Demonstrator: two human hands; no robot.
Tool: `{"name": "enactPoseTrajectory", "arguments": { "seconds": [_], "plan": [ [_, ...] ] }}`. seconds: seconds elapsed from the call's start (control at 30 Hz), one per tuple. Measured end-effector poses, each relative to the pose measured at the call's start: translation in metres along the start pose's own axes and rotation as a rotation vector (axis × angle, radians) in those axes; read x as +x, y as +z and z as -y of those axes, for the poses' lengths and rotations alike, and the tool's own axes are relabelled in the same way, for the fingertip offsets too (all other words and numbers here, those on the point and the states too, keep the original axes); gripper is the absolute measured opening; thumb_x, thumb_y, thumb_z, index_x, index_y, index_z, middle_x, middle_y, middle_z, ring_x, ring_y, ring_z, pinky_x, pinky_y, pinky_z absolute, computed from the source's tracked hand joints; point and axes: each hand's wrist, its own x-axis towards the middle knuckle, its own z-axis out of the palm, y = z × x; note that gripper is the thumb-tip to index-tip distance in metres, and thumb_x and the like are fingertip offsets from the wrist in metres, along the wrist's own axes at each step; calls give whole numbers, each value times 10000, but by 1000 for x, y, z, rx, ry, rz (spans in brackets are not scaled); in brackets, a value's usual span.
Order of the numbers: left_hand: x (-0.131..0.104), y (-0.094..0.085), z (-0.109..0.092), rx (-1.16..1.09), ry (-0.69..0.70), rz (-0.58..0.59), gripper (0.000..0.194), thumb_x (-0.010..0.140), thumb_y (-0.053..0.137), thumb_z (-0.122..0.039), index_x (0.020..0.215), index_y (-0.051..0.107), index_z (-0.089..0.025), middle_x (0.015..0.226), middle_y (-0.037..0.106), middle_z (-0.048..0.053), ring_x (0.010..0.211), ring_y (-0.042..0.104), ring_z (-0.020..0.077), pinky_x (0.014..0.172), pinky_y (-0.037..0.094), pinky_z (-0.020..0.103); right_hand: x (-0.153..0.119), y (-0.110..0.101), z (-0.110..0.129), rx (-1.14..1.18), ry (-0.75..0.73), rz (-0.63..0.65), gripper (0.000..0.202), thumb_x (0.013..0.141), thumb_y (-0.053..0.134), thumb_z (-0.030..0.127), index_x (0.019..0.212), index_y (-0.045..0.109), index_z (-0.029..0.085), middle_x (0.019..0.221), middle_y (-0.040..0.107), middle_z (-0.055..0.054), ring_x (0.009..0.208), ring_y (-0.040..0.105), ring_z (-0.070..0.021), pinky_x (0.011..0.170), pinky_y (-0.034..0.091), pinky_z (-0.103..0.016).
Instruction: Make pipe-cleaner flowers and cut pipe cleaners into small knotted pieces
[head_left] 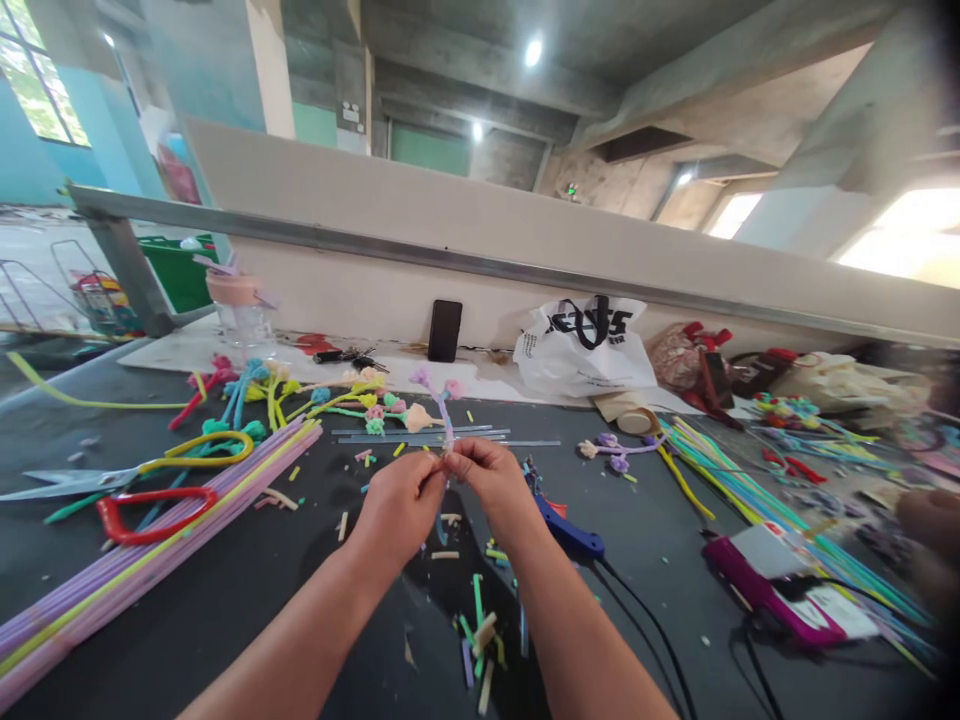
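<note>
Both my hands meet at the middle of the table, pinching the lower stem of a pipe-cleaner flower [445,412] with lilac and pink fuzzy heads. My left hand [401,500] is closed with its fingertips on the stem. From the other side my right hand [489,487] grips it between thumb and fingers; the stem's lower end is mostly hidden. A blue glue gun [574,532] lies beside my right wrist. Clear glue sticks [420,437] lie just beyond my fingers. Short pipe-cleaner offcuts [480,625] are scattered between my forearms.
Scissors [142,485] with yellow and red handles rest on a pipe-cleaner bundle [225,490] at left. Finished fuzzy flowers [352,400] lie behind it. A phone [445,331] and a white bag [589,350] stand at the back. At right are a magenta glue gun [776,590] and another person's hand [930,525].
</note>
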Motion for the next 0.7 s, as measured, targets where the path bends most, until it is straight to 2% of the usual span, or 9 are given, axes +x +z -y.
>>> {"name": "enactPoseTrajectory", "arguments": {
  "seconds": [0.07, 0.13, 0.27, 0.43, 0.53, 0.63, 0.7],
  "plan": [
    [-1, 0, 3, 229, 116, -6, 218, 829, 411, -215, 684, 573, -189, 675, 578, 32, 656, 513, 160, 635, 345, 269, 0, 3, 0, -123, 7, -44, 192, 600, 689, 319, 574, 574, 167, 495, 520, 43, 473, 423, -94, 489, 319, -226],
    [-3, 1, 5, 366, 184, 2, 225, 834, 391, -201, 716, 582, -191, 703, 600, 58, 682, 529, 182, 663, 347, 290, -1, 4, 1, -275, 12, -96, 197, 620, 658, 320, 540, 546, 178, 444, 500, 47, 437, 420, -99, 469, 307, -230],
    [-3, 2, 7, 382, 179, 44, 238, 835, 385, -204, 723, 593, -187, 708, 610, 71, 699, 543, 191, 677, 355, 292, -1, 3, -2, -530, -45, -181, 208, 649, 604, 276, 479, 517, 193, 420, 470, 46, 448, 400, -103, 473, 273, -232],
    [3, -1, 5, 5, -64, 121, 199, 784, 473, -272, 662, 605, -188, 637, 581, 4, 631, 512, 146, 607, 350, 243, 3, -1, -7, -608, -224, -136, 232, 651, 557, 210, 443, 455, 193, 441, 394, 51, 488, 353, -103, 500, 238, -236],
    [5, -2, 5, -239, -218, 136, 222, 748, 528, -311, 589, 581, -167, 532, 498, -32, 530, 425, 106, 528, 306, 218, 3, -1, -5, -590, -294, -104, 237, 660, 528, 181, 449, 422, 189, 466, 386, 45, 510, 356, -107, 522, 240, -241],
    [6, -3, 2, -507, -324, 155, 266, 714, 589, -325, 525, 523, -149, 469, 395, -57, 463, 324, 68, 467, 246, 201, -1, -1, -1, -431, -296, -35, 208, 697, 517, 190, 496, 462, 189, 520, 412, 35, 541, 372, -112, 542, 272, -241],
    [4, -3, -3, -751, -390, 197, 265, 684, 635, -327, 534, 527, -137, 469, 400, -58, 450, 311, 52, 454, 243, 190, -5, 0, 1, -227, -241, 23, 198, 722, 542, 240, 536, 499, 188, 552, 439, 28, 557, 388, -114, 561, 302, -244]
  ]
}}
